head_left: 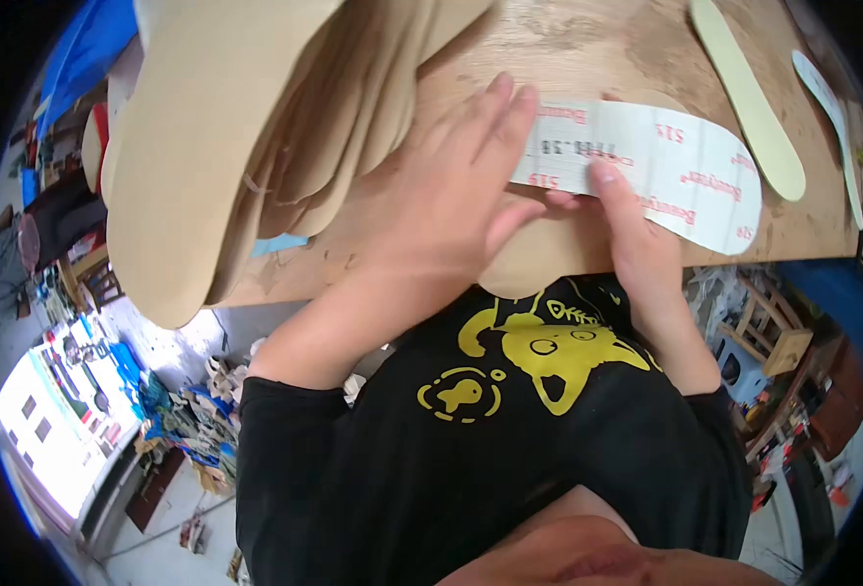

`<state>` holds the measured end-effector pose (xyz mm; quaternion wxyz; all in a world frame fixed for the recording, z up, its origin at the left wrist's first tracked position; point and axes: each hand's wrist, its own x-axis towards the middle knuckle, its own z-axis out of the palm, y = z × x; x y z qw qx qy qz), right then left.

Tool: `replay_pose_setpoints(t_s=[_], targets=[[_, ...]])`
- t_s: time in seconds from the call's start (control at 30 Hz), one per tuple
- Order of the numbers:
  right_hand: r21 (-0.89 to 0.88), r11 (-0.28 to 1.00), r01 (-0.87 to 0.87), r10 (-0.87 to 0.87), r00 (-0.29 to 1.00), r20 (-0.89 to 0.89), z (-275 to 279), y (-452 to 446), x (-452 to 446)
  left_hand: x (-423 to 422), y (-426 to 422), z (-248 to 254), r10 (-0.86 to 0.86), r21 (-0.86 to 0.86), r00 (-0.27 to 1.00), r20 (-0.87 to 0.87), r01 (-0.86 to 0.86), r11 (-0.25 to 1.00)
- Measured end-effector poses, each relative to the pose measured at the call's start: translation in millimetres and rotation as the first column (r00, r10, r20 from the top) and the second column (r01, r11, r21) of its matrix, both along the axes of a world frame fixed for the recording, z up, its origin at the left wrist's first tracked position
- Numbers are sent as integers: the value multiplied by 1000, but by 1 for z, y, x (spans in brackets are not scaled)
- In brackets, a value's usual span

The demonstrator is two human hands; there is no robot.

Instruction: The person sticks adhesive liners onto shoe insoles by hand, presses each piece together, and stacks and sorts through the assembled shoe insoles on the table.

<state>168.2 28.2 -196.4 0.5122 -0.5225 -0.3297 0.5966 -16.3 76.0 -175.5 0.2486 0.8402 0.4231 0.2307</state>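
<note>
A white insole-shaped piece with red print (710, 176) lies across the wooden table, its wide end to the right. My right hand (636, 225) grips its lower edge, thumb on top and fingers underneath. My left hand (461, 186) is spread flat, its fingers over the left end of the piece, which they hide. Beneath both hands, a tan insole shape (539, 259) shows at the table's front edge. To the left of my left hand stands a stack of large tan insole shapes (207, 146).
A pale green insole shape (758, 117) and a narrow white one (832, 122) rest on the right of the wooden table (539, 49). A bit of light blue material (280, 244) shows under the stack. Below right is a wooden stool (768, 327).
</note>
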Motion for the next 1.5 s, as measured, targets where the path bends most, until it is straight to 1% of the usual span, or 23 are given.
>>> replay_pose_setpoints(t_s=[0.03, 0.07, 0.1, 0.13, 0.17, 0.2, 0.27, 0.3, 0.4, 0.5, 0.53, 0.63, 0.67, 0.77, 0.97, 1.17, 1.27, 1.37, 1.4, 1.43, 1.5], targets=[[12, 999, -30, 30, 999, 22, -1, -1, 4, 4, 2, 1, -9, -38, 999, -52, 7, 999], [-53, 998, -30, 30, 999, -17, 3, -1, 5, 5, 6, 3, -23, -72, 994, -103, 16, 997], [-27, 997, -68, 69, 997, 39, 6, -3, 9, 7, 11, 5, -42, -105, 987, -156, 26, 994], [-7, 995, -103, 103, 990, 95, 8, -6, 14, 9, 11, 6, -29, -67, 982, -189, 17, 998], [8, 990, -139, 136, 979, 150, 9, -10, 21, 10, 11, 7, -22, -119, 982, -190, -1, 993], [-39, 993, -113, 114, 993, 27, 14, -15, 31, 12, 12, 9, -13, -167, 981, -193, -20, 986], [-122, 986, 114, -123, 990, -71, 21, -22, 61, 20, 14, 12, 33, -251, 975, -220, -89, 964], [-168, 962, 214, -235, 965, -115, 23, -25, 76, 23, 14, 13, 29, -241, 974, -227, -85, 967], [-121, 927, 355, -340, 932, 129, 22, -34, 112, 28, 16, 9, 28, -196, 972, -234, -76, 978], [-191, 949, 252, -211, 954, 212, 20, -35, 124, 32, 15, 7, 36, -177, 962, -272, -87, 980], [-180, 951, 251, -195, 940, 281, 17, -34, 127, 35, 15, 8, 41, -184, 958, -284, -96, 978], [-217, 961, 172, -83, 927, 366, 16, -28, 137, 40, 16, 9, 46, -177, 934, -356, -116, 977], [-184, 972, 147, -50, 893, 448, 12, -29, 140, 40, 16, 9, 38, -190, 931, -363, -113, 975], [-238, 967, 95, 28, 883, 469, 22, -27, 145, 35, 18, 6, 2, -201, 934, -358, -79, 976], [-253, 963, 88, 38, 891, 452, 18, -24, 145, 36, 22, 7, -21, -194, 928, -371, -55, 979], [-241, 970, 35, 93, 863, 497, 17, -23, 148, 38, 22, 9, -26, -193, 925, -379, -52, 980], [-247, 969, 1, 132, 840, 526, 18, -22, 150, 42, 21, 9, -9, -149, 931, -365, -49, 988], [-384, 920, -76, 304, 757, 579, 36, -12, 159, 47, 21, 15, -1, -175, 920, -393, -74, 982], [-170, 974, -147, 225, 658, 719, 33, -8, 156, 46, 21, 15, -14, -168, 918, -397, -58, 984], [43, 969, -243, 103, 559, 823, 28, -3, 152, 45, 22, 14, -26, -161, 915, -402, -43, 986], [180, 883, -433, 70, 502, 862, 23, 1, 135, 44, 23, 15, -43, -157, 913, -406, -23, 987]])
